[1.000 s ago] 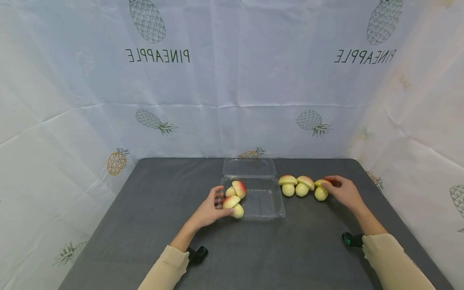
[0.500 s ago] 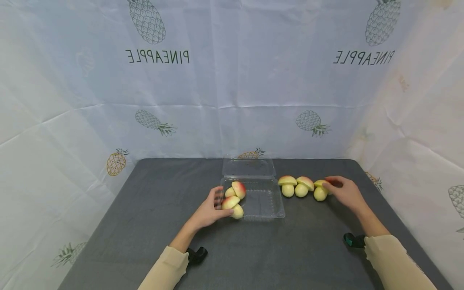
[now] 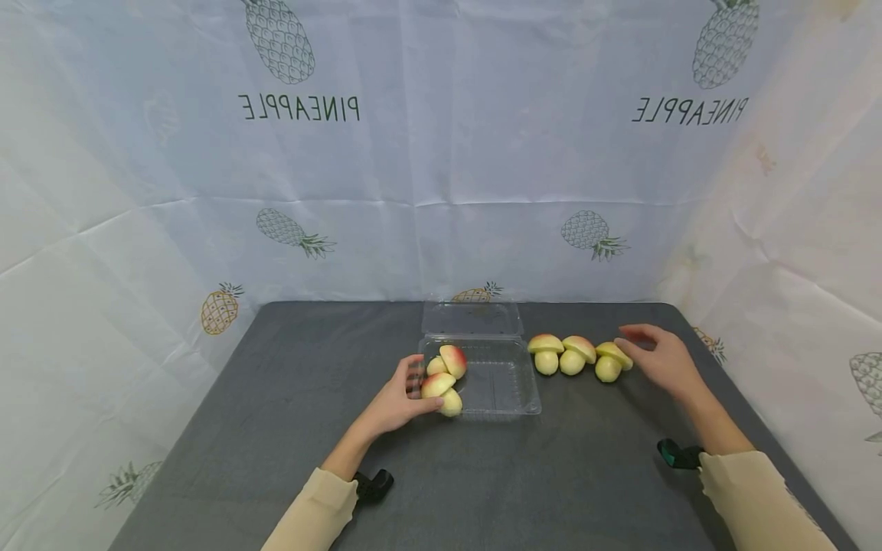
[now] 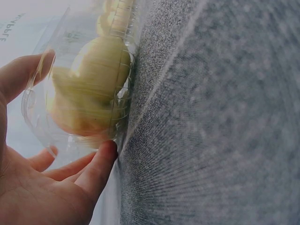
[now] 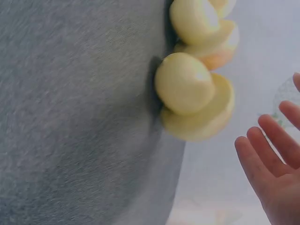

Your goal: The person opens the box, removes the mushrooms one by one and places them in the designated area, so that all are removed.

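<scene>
My left hand point(image 3: 394, 403) grips the left end of a clear plastic clamshell box point(image 3: 506, 386), thumb on its front side and fingers round the far side. Inside that end are two toy mushrooms with yellow stems and red-tinged caps, a rear mushroom point(image 3: 453, 361) and a front mushroom point(image 3: 441, 385). Right of the box, three similar mushrooms form a row: a left one point(image 3: 546, 353), a middle one point(image 3: 575, 356) and a right one point(image 3: 609, 364). My right hand point(image 3: 663, 360) is beside the right mushroom, fingers extended and apart from it in the right wrist view.
The box's hinged lid point(image 3: 472, 317) lies back behind it, open. A dark grey table point(image 3: 524, 474) carries everything. White cloth point(image 3: 441, 153) printed with pineapples hangs behind and at both sides. A black wrist device point(image 3: 374, 487) sits below the left sleeve.
My right hand has let go of the right mushroom and lifted slightly away to the right. The mushroom stays at the row's end. The left hand keeps its hold on the box.
</scene>
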Action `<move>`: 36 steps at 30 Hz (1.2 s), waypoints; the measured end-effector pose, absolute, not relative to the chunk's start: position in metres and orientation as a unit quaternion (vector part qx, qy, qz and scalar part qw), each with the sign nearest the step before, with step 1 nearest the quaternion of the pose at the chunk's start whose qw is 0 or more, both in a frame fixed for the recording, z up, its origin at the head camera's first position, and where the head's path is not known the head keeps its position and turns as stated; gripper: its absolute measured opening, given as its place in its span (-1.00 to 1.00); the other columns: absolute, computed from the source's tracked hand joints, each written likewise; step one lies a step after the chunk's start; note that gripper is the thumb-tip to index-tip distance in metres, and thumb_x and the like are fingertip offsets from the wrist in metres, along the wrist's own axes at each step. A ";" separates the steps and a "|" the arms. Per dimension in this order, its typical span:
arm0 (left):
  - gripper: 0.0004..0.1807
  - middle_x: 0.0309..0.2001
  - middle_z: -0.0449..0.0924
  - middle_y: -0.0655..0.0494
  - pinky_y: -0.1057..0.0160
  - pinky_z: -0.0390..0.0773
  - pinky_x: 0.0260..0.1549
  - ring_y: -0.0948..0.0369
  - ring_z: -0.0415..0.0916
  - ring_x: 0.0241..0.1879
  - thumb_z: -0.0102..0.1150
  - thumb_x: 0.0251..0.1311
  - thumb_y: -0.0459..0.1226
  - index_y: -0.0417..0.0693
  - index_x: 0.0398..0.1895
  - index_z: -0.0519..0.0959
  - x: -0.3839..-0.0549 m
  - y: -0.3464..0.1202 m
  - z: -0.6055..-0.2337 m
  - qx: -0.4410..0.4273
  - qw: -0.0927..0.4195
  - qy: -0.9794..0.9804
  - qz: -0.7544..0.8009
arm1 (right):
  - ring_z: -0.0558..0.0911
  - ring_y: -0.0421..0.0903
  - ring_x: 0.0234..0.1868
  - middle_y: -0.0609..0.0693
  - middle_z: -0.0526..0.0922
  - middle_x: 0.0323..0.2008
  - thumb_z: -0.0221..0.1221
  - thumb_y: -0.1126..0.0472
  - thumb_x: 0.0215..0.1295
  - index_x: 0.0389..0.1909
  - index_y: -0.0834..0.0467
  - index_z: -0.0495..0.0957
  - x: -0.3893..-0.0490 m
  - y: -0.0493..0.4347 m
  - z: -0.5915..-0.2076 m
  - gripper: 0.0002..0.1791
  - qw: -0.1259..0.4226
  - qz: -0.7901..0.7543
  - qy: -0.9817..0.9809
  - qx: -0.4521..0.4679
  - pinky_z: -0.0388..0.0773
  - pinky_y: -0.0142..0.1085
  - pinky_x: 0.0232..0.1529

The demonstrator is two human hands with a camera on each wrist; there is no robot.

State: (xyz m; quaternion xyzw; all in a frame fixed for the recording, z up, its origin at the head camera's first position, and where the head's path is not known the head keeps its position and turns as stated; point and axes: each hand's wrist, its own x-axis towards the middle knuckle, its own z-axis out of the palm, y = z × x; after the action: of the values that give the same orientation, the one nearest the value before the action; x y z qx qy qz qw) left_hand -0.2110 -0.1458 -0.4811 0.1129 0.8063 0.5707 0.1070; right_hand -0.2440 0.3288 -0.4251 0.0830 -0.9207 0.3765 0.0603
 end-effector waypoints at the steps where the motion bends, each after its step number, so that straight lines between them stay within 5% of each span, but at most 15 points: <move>1: 0.01 0.44 0.24 -0.25 -0.17 0.44 0.25 -0.20 0.30 0.38 0.45 0.23 -0.16 -0.10 0.60 0.02 -0.211 -0.146 -0.481 0.113 0.107 0.807 0.570 | 0.44 0.41 0.24 0.40 0.44 0.28 0.08 -0.09 0.56 0.36 0.33 0.41 -0.243 0.327 -0.423 -0.37 0.061 0.376 -0.921 0.085 0.51 0.27 0.05; 36: 0.01 0.46 0.22 -0.23 -0.14 0.44 0.27 -0.16 0.30 0.39 0.44 0.24 -0.11 -0.07 0.60 0.01 -0.213 -0.147 -0.483 0.119 0.109 0.808 0.567 | 0.54 0.33 0.21 0.28 0.55 0.20 0.19 -0.02 0.51 0.27 0.24 0.52 -0.227 0.260 -0.404 -0.50 0.062 0.399 -0.902 0.151 0.55 0.19 0.13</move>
State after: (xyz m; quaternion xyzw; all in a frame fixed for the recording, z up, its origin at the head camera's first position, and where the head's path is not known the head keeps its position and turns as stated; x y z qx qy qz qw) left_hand -0.2129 -0.1471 -0.4835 0.1192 0.8076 0.5671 0.1092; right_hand -0.2273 0.2603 -0.4040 0.1511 -0.9025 0.3985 0.0621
